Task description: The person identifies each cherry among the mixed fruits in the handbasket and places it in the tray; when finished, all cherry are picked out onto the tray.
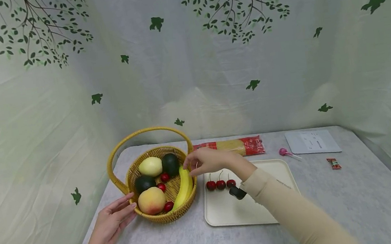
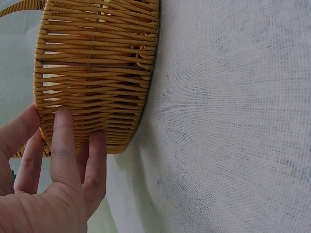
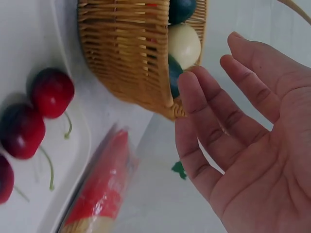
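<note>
A yellow wicker basket (image 1: 169, 218) with a tall handle stands on the table's left side. In it lie a peach (image 1: 152, 200), a banana (image 1: 183, 189), a pale yellow fruit (image 1: 150, 166), two dark green fruits (image 1: 170, 165) and small red fruits (image 1: 161, 187). My left hand (image 1: 113, 219) touches the basket's left side, its fairly straight fingers against the woven wall (image 2: 97, 82). Over the right rim, beside the banana's upper end, is my right hand (image 1: 209, 161). In the right wrist view its fingers are loosely bent and hold nothing.
Right of the basket, a cream tray (image 1: 230, 214) bears three stemmed cherries (image 1: 220, 184). Behind it lies a red-ended pasta packet (image 1: 237, 146). Farther right are a pink lollipop (image 1: 284, 152), a white board (image 1: 313, 142) and a small red wrapped packet (image 1: 333, 163). Curtains enclose the table.
</note>
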